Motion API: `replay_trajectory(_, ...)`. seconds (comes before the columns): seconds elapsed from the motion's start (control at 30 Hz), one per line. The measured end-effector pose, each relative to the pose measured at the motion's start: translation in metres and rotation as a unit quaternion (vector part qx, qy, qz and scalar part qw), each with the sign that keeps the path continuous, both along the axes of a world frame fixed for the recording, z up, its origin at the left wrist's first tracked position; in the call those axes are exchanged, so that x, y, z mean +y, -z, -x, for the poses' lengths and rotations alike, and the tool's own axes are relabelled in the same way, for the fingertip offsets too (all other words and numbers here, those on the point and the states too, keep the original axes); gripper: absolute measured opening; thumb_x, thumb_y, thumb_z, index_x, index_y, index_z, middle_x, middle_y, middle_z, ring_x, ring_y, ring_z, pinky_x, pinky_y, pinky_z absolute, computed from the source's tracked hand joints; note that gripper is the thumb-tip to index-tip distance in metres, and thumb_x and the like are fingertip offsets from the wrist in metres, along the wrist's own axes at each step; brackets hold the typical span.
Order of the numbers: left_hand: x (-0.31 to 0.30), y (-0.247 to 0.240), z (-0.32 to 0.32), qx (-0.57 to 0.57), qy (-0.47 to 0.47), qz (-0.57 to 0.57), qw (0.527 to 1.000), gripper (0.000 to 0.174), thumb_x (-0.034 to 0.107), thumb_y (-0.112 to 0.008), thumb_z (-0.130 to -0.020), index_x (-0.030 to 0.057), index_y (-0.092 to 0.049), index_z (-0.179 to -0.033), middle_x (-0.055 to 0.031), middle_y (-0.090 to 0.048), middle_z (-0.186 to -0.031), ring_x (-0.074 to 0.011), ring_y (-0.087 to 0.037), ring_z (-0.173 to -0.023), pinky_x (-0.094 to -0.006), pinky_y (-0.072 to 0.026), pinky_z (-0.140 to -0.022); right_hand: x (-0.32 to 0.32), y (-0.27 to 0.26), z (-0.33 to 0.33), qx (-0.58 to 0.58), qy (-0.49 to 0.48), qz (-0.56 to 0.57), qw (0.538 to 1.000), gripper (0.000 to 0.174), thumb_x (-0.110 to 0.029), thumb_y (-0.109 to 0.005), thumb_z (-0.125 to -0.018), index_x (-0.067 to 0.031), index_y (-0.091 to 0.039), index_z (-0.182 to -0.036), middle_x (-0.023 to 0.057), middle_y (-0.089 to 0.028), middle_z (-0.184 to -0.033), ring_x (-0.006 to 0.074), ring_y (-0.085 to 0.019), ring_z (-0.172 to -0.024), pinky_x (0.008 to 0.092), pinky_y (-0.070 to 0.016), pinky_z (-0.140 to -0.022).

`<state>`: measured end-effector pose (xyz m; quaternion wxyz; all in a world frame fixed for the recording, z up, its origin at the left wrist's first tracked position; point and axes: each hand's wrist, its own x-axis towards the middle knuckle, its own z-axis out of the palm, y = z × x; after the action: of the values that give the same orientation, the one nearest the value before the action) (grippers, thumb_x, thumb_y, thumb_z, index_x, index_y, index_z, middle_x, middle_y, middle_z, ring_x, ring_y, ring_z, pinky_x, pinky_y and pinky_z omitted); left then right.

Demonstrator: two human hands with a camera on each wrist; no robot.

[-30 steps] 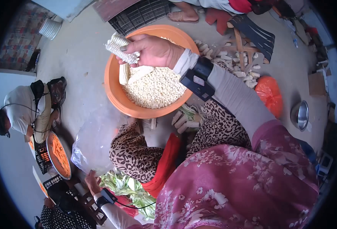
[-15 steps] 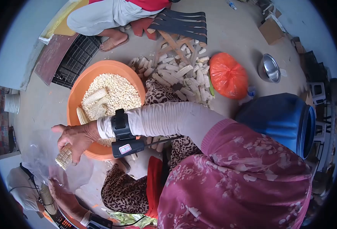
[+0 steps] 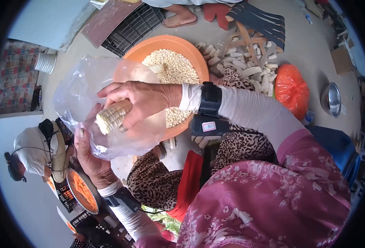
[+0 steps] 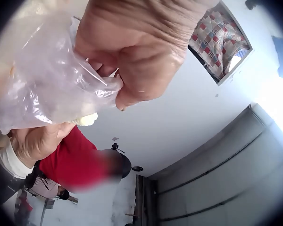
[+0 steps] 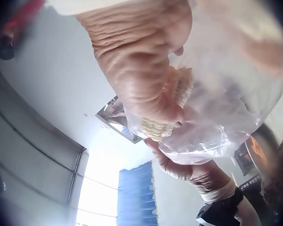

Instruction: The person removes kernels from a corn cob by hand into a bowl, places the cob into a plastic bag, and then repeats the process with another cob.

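My right hand (image 3: 139, 101) grips a pale corn cob (image 3: 112, 116) and holds it at the mouth of a clear plastic bag (image 3: 87, 97). My left hand (image 3: 89, 159) grips the bag's lower edge from below, fingers bunched on the plastic (image 4: 52, 89). The right wrist view shows the cob (image 5: 172, 106) partly inside the bag (image 5: 226, 84), pressed under my right hand (image 5: 141, 66). Behind the bag sits an orange basin (image 3: 195, 53) full of loose corn kernels (image 3: 172, 68), with another cob lying in it.
A heap of stripped cobs (image 3: 248, 68) lies beyond my knee, beside an orange bag (image 3: 290, 93) and a steel bowl (image 3: 332, 99). A wooden stool (image 3: 257, 20) stands behind. Another person (image 3: 31, 151) sits at the left near a tray of orange pieces (image 3: 82, 191).
My right hand carried the cob from over the basin down to the left, then up to the bag. My left hand came up from the floor holding the plastic bag.
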<state>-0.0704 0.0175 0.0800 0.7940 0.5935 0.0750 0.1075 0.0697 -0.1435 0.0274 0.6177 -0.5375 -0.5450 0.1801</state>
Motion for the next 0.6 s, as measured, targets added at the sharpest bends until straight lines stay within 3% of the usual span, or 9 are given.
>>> replay_trajectory(0.07,0.002,-0.003,-0.004,0.009,-0.032,0.002,0.999,0.054,0.03,-0.051,-0.09,-0.0091,-0.04,-0.126,-0.0235,-0.046,-0.129,-0.0295,-0.047,-0.118,-0.0426,-0.0354,-0.102,-0.003,-0.004,-0.002,0.088,-0.086,0.012,0.992,0.054,-0.021,-0.074,-0.062,0.001,-0.059,-0.109,0.0185,-0.042,-0.132,0.0257,-0.042,-0.123,0.0318,-0.0329,-0.1)
replay_trajectory(0.1,-0.004,-0.006,-0.007,-0.008,-0.063,0.061,0.996,0.048,0.022,-0.054,-0.089,-0.0116,-0.045,-0.122,-0.0203,-0.058,-0.112,-0.0226,-0.058,-0.1,-0.0341,-0.0458,-0.089,-0.003,-0.003,-0.001,0.137,-0.13,0.021,0.982,0.055,-0.022,-0.074,-0.062,0.0018,-0.058,-0.108,0.019,-0.04,-0.133,0.0258,-0.041,-0.123,0.0315,-0.0326,-0.1)
replay_trajectory(0.13,0.0,-0.005,-0.008,-0.017,-0.078,0.084,0.993,0.047,0.022,-0.053,-0.09,-0.0114,-0.045,-0.123,-0.0204,-0.057,-0.113,-0.0227,-0.058,-0.1,-0.0343,-0.046,-0.089,-0.002,-0.001,0.001,0.185,-0.174,0.032,0.967,0.055,-0.022,-0.074,-0.062,0.0027,-0.058,-0.108,0.0195,-0.037,-0.135,0.026,-0.04,-0.124,0.0312,-0.0323,-0.101)
replay_trajectory(0.27,0.006,-0.006,-0.003,-0.048,-0.08,0.149,0.984,0.048,0.021,-0.051,-0.092,-0.0112,-0.04,-0.126,-0.0229,-0.051,-0.122,-0.0253,-0.056,-0.106,-0.0355,-0.0454,-0.091,-0.004,0.001,0.01,0.122,-0.198,0.078,0.969,0.051,-0.021,-0.073,-0.062,-0.0021,-0.06,-0.108,0.0205,-0.028,-0.14,0.0299,-0.035,-0.128,0.0346,-0.0309,-0.103)
replay_trajectory(0.33,-0.003,-0.007,0.0,-0.052,-0.108,0.2,0.972,0.05,0.019,-0.049,-0.092,-0.0113,-0.035,-0.129,-0.0248,-0.045,-0.128,-0.0274,-0.05,-0.114,-0.0367,-0.0438,-0.095,-0.005,0.001,0.027,-0.059,-0.065,0.094,0.992,0.048,-0.019,-0.073,-0.061,-0.0086,-0.062,-0.106,0.0204,-0.02,-0.144,0.035,-0.029,-0.131,0.04,-0.0296,-0.104)
replay_trajectory(0.37,0.002,-0.002,0.004,-0.058,-0.049,0.261,0.962,0.051,0.017,-0.048,-0.092,-0.0112,-0.032,-0.131,-0.0258,-0.041,-0.131,-0.0291,-0.044,-0.121,-0.0382,-0.0417,-0.099,-0.004,0.002,0.036,-0.094,-0.013,0.072,0.993,0.043,-0.017,-0.073,-0.059,-0.0132,-0.064,-0.102,0.02,-0.019,-0.144,0.038,-0.025,-0.132,0.0437,-0.0285,-0.105)
replay_trajectory(0.47,-0.006,-0.003,0.01,-0.065,-0.068,0.266,0.959,0.05,0.017,-0.047,-0.093,-0.0115,-0.032,-0.131,-0.0261,-0.042,-0.13,-0.0291,-0.044,-0.121,-0.0386,-0.0409,-0.099,0.003,-0.001,0.048,-0.144,0.044,0.034,0.988,0.039,-0.016,-0.074,-0.059,-0.0128,-0.066,-0.097,0.0209,-0.021,-0.143,0.0377,-0.026,-0.131,0.0431,-0.0297,-0.104)
replay_trajectory(0.53,-0.003,-0.004,0.015,-0.072,-0.005,0.335,0.939,0.049,0.017,-0.047,-0.092,-0.0106,-0.034,-0.13,-0.0242,-0.044,-0.13,-0.0288,-0.045,-0.12,-0.0393,-0.0406,-0.099,0.006,0.001,0.053,-0.127,0.046,0.007,0.991,0.035,-0.014,-0.074,-0.06,-0.0135,-0.067,-0.094,0.0192,-0.025,-0.141,0.0366,-0.027,-0.131,0.043,-0.0306,-0.103)
replay_trajectory(0.6,-0.008,-0.01,0.016,-0.086,-0.097,0.324,0.937,0.046,0.017,-0.048,-0.092,-0.0081,-0.037,-0.129,-0.0213,-0.046,-0.129,-0.0283,-0.048,-0.118,-0.0414,-0.0397,-0.099,0.007,0.0,0.057,-0.18,0.082,-0.018,0.98,0.036,-0.012,-0.074,-0.059,-0.0126,-0.066,-0.094,0.0165,-0.028,-0.14,0.0356,-0.03,-0.129,0.0434,-0.0317,-0.102)
